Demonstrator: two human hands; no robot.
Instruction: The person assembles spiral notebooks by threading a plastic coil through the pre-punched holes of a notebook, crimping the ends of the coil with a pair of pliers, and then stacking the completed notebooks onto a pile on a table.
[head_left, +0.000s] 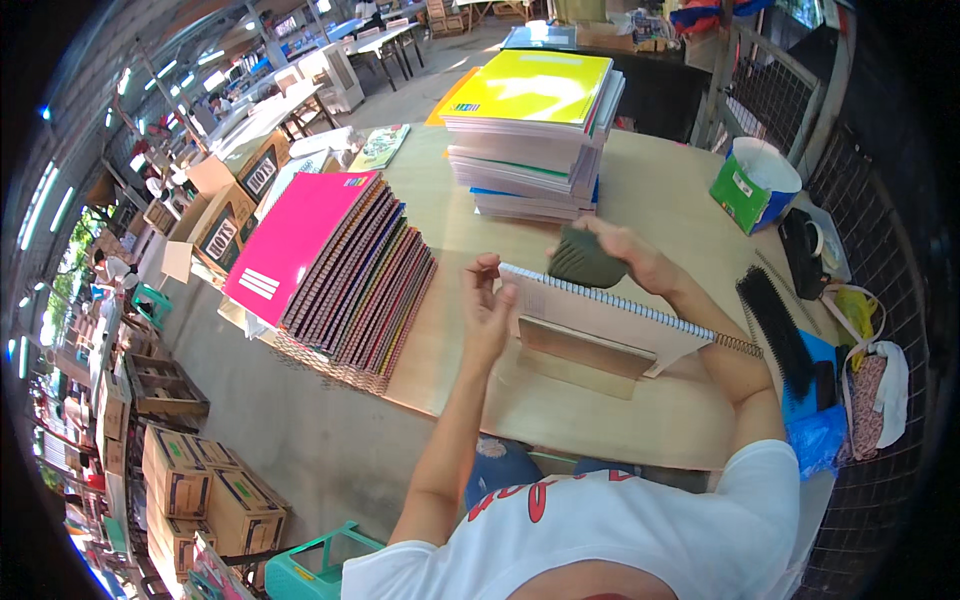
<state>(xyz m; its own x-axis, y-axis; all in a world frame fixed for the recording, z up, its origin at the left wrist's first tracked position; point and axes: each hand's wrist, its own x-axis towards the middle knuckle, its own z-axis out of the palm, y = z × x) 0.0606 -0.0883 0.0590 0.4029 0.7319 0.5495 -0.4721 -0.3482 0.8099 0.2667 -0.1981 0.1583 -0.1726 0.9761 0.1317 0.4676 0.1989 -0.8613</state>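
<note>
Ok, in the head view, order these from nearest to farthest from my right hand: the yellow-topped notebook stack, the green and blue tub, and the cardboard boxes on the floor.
From the right hand:
1. Yellow-topped notebook stack, just beyond the hand toward the far edge of the table.
2. Green and blue tub, off to the right on the table's far corner.
3. Cardboard boxes, on the floor at the lower left, well past the table.

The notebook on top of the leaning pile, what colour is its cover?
Bright pink, with small white stripes near one corner. The top notebook shows best in the head view.
</note>
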